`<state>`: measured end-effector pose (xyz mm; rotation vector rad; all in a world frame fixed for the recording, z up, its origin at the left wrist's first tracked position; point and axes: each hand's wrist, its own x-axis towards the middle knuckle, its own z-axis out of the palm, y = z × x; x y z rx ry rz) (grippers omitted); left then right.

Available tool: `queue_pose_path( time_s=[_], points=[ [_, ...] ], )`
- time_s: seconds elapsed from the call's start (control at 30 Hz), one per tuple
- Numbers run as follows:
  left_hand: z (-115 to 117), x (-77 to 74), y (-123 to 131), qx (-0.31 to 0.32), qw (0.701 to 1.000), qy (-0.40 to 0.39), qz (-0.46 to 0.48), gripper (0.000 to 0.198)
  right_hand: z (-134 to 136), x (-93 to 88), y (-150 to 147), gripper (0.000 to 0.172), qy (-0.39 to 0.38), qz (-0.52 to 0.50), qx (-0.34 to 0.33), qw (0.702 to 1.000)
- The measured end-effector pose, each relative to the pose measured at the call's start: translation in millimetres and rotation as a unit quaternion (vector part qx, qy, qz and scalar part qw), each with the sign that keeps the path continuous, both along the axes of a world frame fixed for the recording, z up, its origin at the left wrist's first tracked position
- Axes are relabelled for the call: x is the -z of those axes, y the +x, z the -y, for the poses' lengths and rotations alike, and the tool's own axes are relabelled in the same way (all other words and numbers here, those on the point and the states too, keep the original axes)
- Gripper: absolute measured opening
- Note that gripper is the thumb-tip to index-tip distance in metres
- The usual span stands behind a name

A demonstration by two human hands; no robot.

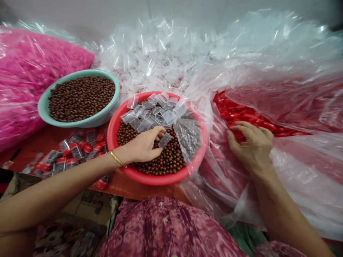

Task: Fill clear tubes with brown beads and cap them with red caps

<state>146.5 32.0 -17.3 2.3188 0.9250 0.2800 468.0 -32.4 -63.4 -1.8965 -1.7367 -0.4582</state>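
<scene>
My left hand (146, 145), with a gold bangle on its wrist, is over the red basin (158, 181). Its thumb and fingers pinch a small clear plastic container (165, 140) just above the brown balls (171, 160). More clear containers (155, 110) are heaped at the back of that basin. On the right, my right hand (250, 146) reaches into an opened plastic bag (294, 160) of red caps (246, 116). Its fingers are curled at the caps, and whether they grip one I cannot make out.
A teal basin (115, 96) of brown balls (81, 98) stands at the left. Before it lie several filled, red-capped containers (76, 151). A bag of pink pieces (40, 67) sits at the far left. Clear containers (160, 46) pile up along the back. The table edge (150, 192) runs close to my body.
</scene>
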Motion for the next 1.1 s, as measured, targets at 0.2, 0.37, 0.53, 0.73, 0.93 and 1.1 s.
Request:
queue_pose_path(
  time_s=[0.2,0.37,0.53,0.73,0.93,1.1],
  points=[
    [3.2,3.5,16.8,-0.062,0.988,0.068,-0.127,0.022,2.1,-3.8,-2.5,0.03,-0.035,0.049,0.061,0.996],
    [7.1,-20.6,14.4,0.049,0.939,0.188,-0.283,0.021,6.7,-8.1,3.1,0.026,0.008,0.023,0.066,0.998],
    [11.6,-25.1,14.7,0.095,0.89,0.231,-0.382,0.028,5.8,-11.8,8.0,0.018,0.042,-0.142,0.104,0.983],
    [-3.5,2.2,26.5,0.068,0.949,0.129,-0.281,0.024,6.4,-31.0,2.6,0.019,0.074,-0.482,0.04,0.872],
    [-18.4,14.2,11.8,-0.061,0.989,-0.13,0.04,0.023,12.0,-50.5,-15.6,0.031,-0.069,-0.598,-0.08,0.795],
    [-9.5,6.9,-0.1,-0.076,0.916,-0.314,0.237,0.025,8.0,-59.0,-51.3,0.019,-0.154,-0.588,-0.149,0.78]
  ],
)
